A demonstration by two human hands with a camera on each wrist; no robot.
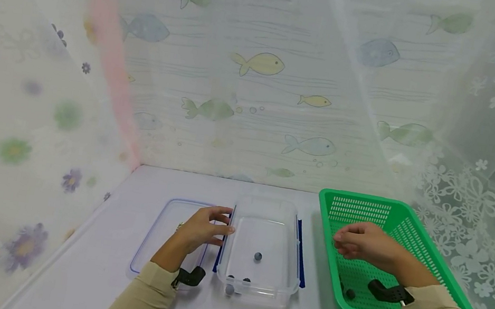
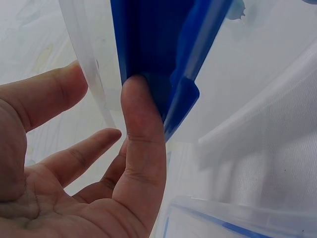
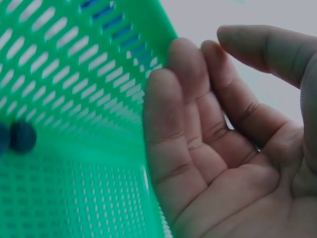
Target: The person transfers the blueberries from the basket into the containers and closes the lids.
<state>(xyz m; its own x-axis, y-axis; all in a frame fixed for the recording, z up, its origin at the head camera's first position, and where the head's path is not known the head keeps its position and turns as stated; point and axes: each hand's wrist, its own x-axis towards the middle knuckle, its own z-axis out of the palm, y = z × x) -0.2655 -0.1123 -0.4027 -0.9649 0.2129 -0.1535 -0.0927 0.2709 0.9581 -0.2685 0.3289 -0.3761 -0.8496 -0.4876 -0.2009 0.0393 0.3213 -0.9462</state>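
My left hand (image 1: 201,229) holds the left side of a clear plastic box (image 1: 282,258) that has blue side latches. In the left wrist view its fingers (image 2: 143,139) lie against the blue latch (image 2: 153,29) and around the clear wall. Several small dark grey balls (image 1: 258,256) lie in the box, most of them by its near end. My right hand (image 1: 368,247) is over the left part of a green basket (image 1: 444,269), near its inner wall, fingers loosely bent with nothing between them. Dark balls (image 3: 23,136) lie on the basket's floor.
A clear lid (image 1: 140,245) with a blue rim lies flat left of the box, partly under my left arm. The white table (image 1: 91,265) ends at a fish-printed curtain (image 1: 210,143). A flowered curtain (image 1: 31,186) hangs on the left, a lacy one on the right.
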